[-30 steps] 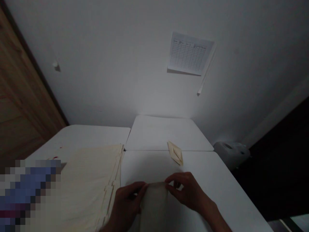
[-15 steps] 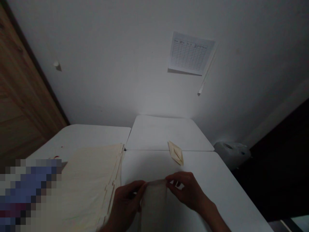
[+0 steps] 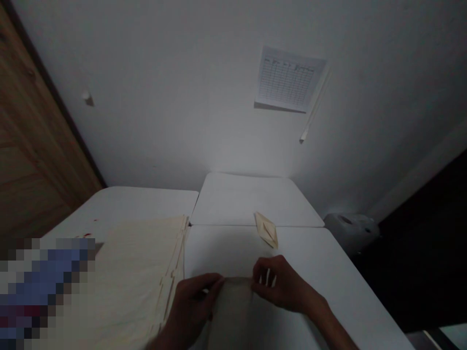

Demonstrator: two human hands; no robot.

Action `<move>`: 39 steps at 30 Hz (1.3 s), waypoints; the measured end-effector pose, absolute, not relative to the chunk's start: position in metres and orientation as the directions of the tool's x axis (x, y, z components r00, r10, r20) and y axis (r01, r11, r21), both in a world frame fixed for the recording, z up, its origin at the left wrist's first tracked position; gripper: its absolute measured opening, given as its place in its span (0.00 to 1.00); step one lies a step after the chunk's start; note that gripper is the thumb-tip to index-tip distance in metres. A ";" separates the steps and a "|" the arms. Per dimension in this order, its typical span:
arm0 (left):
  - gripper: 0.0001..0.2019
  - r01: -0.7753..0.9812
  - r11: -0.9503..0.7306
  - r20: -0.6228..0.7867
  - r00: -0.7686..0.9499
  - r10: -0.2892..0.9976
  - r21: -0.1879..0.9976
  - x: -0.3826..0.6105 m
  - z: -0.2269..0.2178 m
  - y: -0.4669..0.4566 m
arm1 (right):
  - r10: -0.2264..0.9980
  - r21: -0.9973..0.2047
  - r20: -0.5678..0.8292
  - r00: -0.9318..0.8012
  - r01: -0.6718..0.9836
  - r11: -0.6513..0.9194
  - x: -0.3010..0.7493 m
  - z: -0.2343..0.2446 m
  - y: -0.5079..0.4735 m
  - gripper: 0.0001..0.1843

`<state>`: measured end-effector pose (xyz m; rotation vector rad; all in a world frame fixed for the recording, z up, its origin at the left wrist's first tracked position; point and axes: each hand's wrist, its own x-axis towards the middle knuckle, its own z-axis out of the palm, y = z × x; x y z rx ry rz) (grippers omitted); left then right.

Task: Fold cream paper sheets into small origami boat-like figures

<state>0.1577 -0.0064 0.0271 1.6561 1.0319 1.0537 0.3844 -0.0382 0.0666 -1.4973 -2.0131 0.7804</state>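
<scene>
Low in the middle, a narrow cream cloth piece [image 3: 232,311] hangs down toward me over the white table. Its top left corner is pinched between the thumb and fingers of my left hand [image 3: 193,301]. My right hand [image 3: 279,284] pinches the top right corner, its fingers curled. The upper edge runs nearly straight between both hands; the lower end leaves the frame. Beyond my right hand lies a small folded cream piece [image 3: 267,230], diamond-like in outline, across a table seam. To my left, a stack of large cream cloth sheets [image 3: 134,272] lies flat with uneven edges.
White tables [image 3: 255,199] stand pushed together against a pale wall [image 3: 175,97]. A printed sheet [image 3: 288,80] hangs on it. A blurred-out blue patch [image 3: 54,277] covers the near left. A whitish plastic container [image 3: 350,231] stands beyond the right edge, and a wooden door [image 3: 32,146] is at left.
The cloth's top edge has dropped slightly toward me. My right hand has lifted a little and curled its fingers more at the corner. My left hand keeps its pinch.
</scene>
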 end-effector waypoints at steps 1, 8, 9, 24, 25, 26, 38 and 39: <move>0.12 0.180 -0.269 0.206 0.303 0.930 0.946 0.157 0.027 -0.006 | 0.960 -0.704 0.041 -0.278 0.674 0.225 0.384 0.070 -0.038 0.02; 0.13 0.202 -0.286 0.204 0.348 0.915 0.937 0.155 0.026 -0.002 | 0.917 -0.684 0.006 -0.399 0.668 0.295 0.387 0.080 -0.033 0.07; 0.14 0.208 -0.270 0.183 0.361 0.915 0.940 0.155 0.027 -0.001 | 0.910 -0.688 0.000 -0.415 0.660 0.301 0.389 0.081 -0.032 0.07; 0.16 0.161 -0.048 -0.027 0.432 0.901 0.986 0.148 0.031 0.010 | 0.859 -0.785 -0.097 -0.502 0.569 0.244 0.393 0.092 -0.029 0.03; 0.16 0.158 -0.058 -0.014 0.421 0.907 0.986 0.147 0.031 0.010 | 0.877 -0.788 -0.082 -0.473 0.570 0.233 0.393 0.089 -0.029 0.03; 0.16 0.155 -0.070 0.000 0.411 0.912 0.985 0.147 0.032 0.010 | 0.894 -0.794 -0.071 -0.443 0.567 0.218 0.392 0.086 -0.028 0.02; 0.11 0.124 -0.207 0.165 0.284 0.945 0.970 0.148 0.039 0.001 | 0.963 -0.900 0.135 -0.234 0.378 0.218 0.384 0.068 -0.035 0.10; 0.11 0.119 -0.218 0.180 0.269 0.946 0.969 0.148 0.040 0.000 | 0.967 -0.911 0.140 -0.212 0.355 0.209 0.384 0.065 -0.036 0.10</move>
